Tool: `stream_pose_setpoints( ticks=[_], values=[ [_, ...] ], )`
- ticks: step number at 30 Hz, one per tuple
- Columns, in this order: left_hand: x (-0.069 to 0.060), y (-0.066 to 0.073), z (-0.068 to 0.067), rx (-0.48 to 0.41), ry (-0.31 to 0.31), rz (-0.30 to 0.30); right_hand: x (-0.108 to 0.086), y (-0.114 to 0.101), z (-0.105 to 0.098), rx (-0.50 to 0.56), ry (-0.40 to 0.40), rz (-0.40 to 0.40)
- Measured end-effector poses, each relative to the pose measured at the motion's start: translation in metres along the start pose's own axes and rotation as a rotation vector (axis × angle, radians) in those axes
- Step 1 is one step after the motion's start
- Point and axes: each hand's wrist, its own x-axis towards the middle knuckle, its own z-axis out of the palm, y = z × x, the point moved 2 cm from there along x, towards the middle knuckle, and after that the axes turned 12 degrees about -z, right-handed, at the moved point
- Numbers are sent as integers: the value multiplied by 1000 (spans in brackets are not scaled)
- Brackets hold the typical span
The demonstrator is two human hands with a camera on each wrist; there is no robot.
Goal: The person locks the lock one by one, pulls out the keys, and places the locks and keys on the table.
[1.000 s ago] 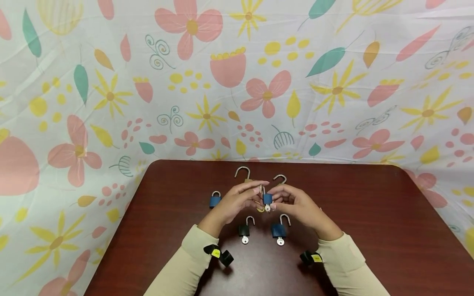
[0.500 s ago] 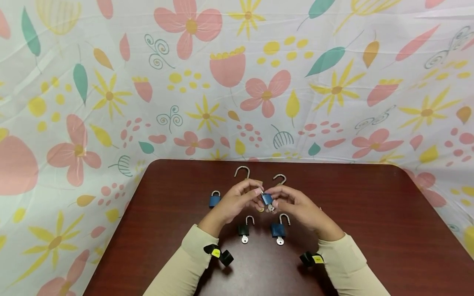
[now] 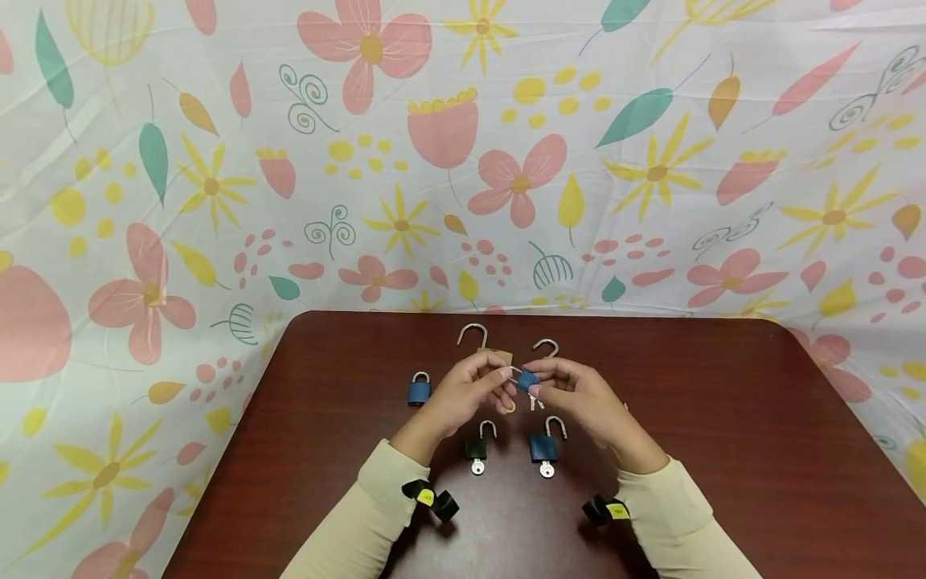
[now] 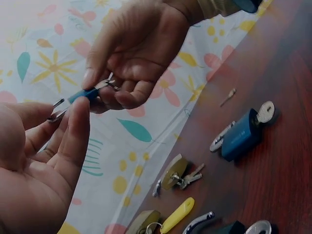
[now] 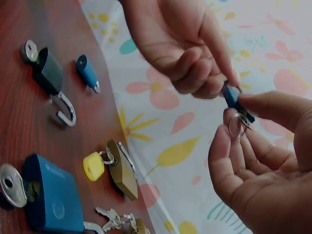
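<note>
Over the middle of the table, both hands hold a small blue padlock (image 3: 527,380) tilted on its side. My left hand (image 3: 461,396) pinches its shackle (image 4: 58,115) between thumb and fingers. My right hand (image 3: 583,400) grips the blue body between thumb and fingertips. Keys (image 3: 536,402) hang from the padlock below the right thumb, and their ring (image 5: 237,126) shows in the right wrist view. Whether the shackle is locked in, I cannot tell. A brass padlock (image 3: 501,354) with a yellow key tag (image 4: 177,215) lies partly hidden behind my left hand.
Nearer me lie a black padlock (image 3: 475,448) and a larger blue padlock (image 3: 543,448), both with raised shackles and inserted keys. A closed blue padlock (image 3: 419,392) sits left. Another brass padlock (image 4: 175,172) with keys lies behind the right hand. Patterned cloth (image 3: 463,161) hangs beyond the table.
The held blue padlock has turned from upright to tilted, its shackle now pointing left toward the left hand. Its keys have swung below the right thumb. Both hands stay nearly in place.
</note>
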Motion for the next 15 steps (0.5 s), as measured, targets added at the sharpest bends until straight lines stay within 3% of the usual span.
stream_pose_setpoints(
  ticks=[8, 15],
  values=[
    [-3, 3, 3, 79, 43, 9, 0, 2, 3, 39, -18, -36],
    [-5, 8, 3, 234, 121, 6, 1, 2, 7, 119, -62, -88]
  ],
)
